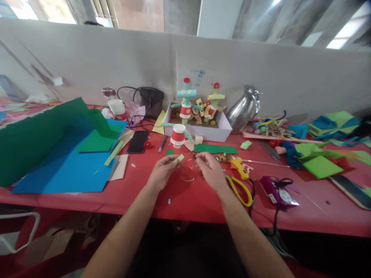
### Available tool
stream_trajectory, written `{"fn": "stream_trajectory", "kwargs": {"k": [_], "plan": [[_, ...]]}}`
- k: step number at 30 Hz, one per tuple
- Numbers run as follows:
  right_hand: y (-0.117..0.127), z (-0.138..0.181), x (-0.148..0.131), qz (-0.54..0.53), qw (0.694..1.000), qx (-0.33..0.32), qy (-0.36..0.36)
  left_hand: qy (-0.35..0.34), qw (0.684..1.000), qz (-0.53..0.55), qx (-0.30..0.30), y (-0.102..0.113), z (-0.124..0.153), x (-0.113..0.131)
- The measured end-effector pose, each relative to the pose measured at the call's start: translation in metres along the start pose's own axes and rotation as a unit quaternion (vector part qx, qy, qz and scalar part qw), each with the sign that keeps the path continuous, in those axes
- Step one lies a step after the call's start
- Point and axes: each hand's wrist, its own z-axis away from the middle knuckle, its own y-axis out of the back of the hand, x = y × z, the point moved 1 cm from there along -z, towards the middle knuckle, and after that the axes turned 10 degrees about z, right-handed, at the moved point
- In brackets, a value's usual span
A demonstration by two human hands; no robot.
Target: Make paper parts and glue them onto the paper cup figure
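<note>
Between its thumb and fingers, my left hand [164, 169] pinches a small light green piece of paper [180, 158]. My right hand [211, 170] has its fingertips pressed together just across from it; a tiny dark thing at them is too small to name. Just beyond both hands stands a red and white paper cup figure [177, 135] with folded green paper arms. A green paper strip [216, 149] lies behind my right hand, and a green paper disc [169, 152] behind my left. Right of my right hand are yellow-handled scissors [240, 191] and a yellow glue gun [239, 166].
A white box [214, 132] at the back holds finished-looking cup figures [186, 110]. Beside it leans a steel jug [245, 110]. Blue card [72, 170] and green card [37, 141] cover the left, near a phone [137, 142]. A purple box [276, 191] sits at right.
</note>
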Motion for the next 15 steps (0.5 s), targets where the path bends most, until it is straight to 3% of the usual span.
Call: {"fn": "stream_trajectory", "kwargs": {"k": [3,7,11,15], "plan": [[0.045,0.019,0.006,0.225,0.973,0.017,0.046,-0.008,0.999,0.047,0.016,0.0,-0.002,0.002],[0.08,0.057,0.041,0.464,0.885,0.022,0.019,-0.025,0.994,0.092,0.049,0.001,-0.004,0.003],[0.08,0.08,0.077,0.511,0.859,-0.012,0.015,-0.021,0.991,0.11,0.074,0.002,-0.004,0.004],[0.077,0.082,0.077,0.499,0.866,-0.004,0.033,-0.026,0.99,0.12,0.071,0.004,-0.004,0.005]]}}
